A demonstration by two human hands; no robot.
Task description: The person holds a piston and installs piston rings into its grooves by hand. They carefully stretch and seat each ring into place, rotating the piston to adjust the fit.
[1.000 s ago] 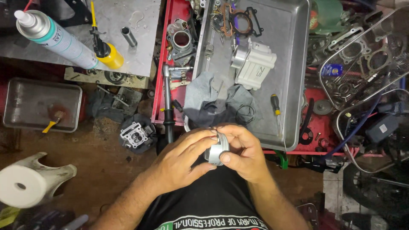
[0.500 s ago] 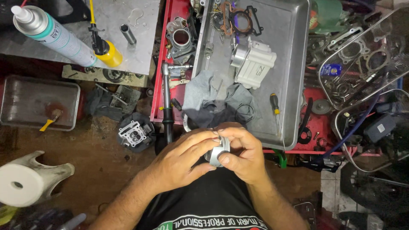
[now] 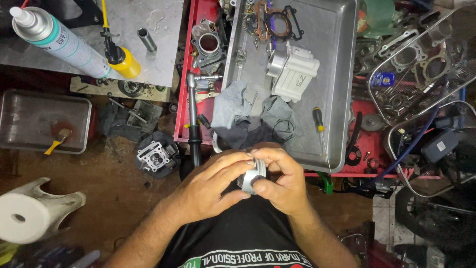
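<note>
Both of my hands meet over my lap around a small silver piston (image 3: 252,174). My left hand (image 3: 210,186) wraps it from the left, its fingertips lying across the grooved top. From the right, my right hand (image 3: 281,179) holds the piston with thumb below and fingers curled above. Most of the piston is hidden by the fingers. Just beyond the hands a grey rag (image 3: 248,116) hangs over the near edge of a large metal tray (image 3: 342,84), with a thin black ring (image 3: 283,130) lying on it.
In the tray are a silver engine cylinder (image 3: 293,70), a gasket (image 3: 278,21) and a yellow-handled screwdriver (image 3: 320,130). A ratchet wrench (image 3: 192,116) lies left of the tray. A cylinder head (image 3: 156,156) sits on the floor. A sealant tube (image 3: 59,42), a small tray with a brush (image 3: 44,121) and wire baskets (image 3: 421,64) surround.
My hands have stayed on the piston with only slight finger shifts. The view has drifted a little, nothing else moved.
</note>
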